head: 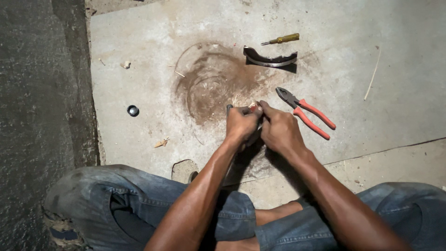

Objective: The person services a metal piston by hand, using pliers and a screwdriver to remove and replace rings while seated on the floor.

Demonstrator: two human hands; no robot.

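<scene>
- Left hand (pixel 240 124): closed around a small part (pixel 253 108), which is held low over the concrete slab (pixel 371 37) beside a rusty stain (pixel 211 86).
- Right hand (pixel 280 132): fingertips pinched on the same part; what the part is cannot be told.
- Red-handled pliers (pixel 306 112): laid just right of the hands.
- Curved metal piece (pixel 270 58) and yellow-handled screwdriver (pixel 281 39): placed farther out.
- Small dark ring (pixel 133 110): seen well to the left.
</scene>
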